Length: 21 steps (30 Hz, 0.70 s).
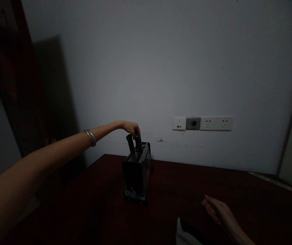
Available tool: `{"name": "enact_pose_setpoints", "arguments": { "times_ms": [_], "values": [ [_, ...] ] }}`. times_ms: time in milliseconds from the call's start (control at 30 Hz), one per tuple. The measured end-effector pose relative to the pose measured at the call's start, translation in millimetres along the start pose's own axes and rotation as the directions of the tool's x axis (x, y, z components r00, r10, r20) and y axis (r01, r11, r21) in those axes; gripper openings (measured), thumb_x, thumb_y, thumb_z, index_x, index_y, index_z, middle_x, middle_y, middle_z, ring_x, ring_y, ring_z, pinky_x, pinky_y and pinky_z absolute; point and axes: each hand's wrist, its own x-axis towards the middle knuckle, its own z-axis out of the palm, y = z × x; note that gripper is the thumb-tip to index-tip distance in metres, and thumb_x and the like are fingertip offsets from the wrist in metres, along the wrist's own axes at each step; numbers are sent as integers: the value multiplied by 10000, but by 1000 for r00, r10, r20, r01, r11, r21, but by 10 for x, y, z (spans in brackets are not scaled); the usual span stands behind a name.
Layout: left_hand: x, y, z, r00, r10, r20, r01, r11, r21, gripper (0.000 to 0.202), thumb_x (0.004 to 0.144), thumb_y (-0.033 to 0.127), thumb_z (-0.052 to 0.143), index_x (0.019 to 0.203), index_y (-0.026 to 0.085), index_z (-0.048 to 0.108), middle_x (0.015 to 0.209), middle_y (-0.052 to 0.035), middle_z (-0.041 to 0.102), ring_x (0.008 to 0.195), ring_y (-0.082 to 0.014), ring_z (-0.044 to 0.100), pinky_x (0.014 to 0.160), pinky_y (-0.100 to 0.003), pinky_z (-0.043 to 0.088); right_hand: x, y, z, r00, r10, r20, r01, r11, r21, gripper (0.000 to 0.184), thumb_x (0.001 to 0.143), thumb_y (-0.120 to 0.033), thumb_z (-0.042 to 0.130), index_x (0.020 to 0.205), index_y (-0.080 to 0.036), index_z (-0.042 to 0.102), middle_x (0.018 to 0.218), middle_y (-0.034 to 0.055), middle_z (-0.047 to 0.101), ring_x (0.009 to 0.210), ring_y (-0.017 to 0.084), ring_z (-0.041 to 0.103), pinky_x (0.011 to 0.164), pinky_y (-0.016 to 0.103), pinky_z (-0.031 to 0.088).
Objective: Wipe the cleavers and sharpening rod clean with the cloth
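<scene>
A dark knife block point(137, 173) stands upright on the dark red table point(176, 190), with two black knife handles point(134, 144) sticking out of its top. My left hand point(130, 128), a silver bracelet on its wrist, reaches out over the block and its fingers close on the rear handle. My right hand point(218, 211) rests low over the table at the lower right, fingers loosely stretched and holding nothing. Just left of it lies something white point(184, 234), partly cut off by the frame's lower edge.
A pale wall runs behind the table with a row of sockets and a switch point(202, 123) above the table line. A dark wooden door or cupboard point(15, 81) stands at the left. The room is dim.
</scene>
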Motion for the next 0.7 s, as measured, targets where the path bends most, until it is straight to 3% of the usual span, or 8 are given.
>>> {"name": "enact_pose_setpoints", "arguments": {
  "times_ms": [700],
  "values": [
    [-26,-117,-212,998,-34,-48,31,998,-49,335,565,180,634,896,157,677,755,-13,691,671,-130,588,645,-225,433,-95,-121,70,1000,-17,-23,17,1000,5,538,587,-658,589,570,-120,593,395,-44,420,320,40,304,353,180,157]
  ]
}}
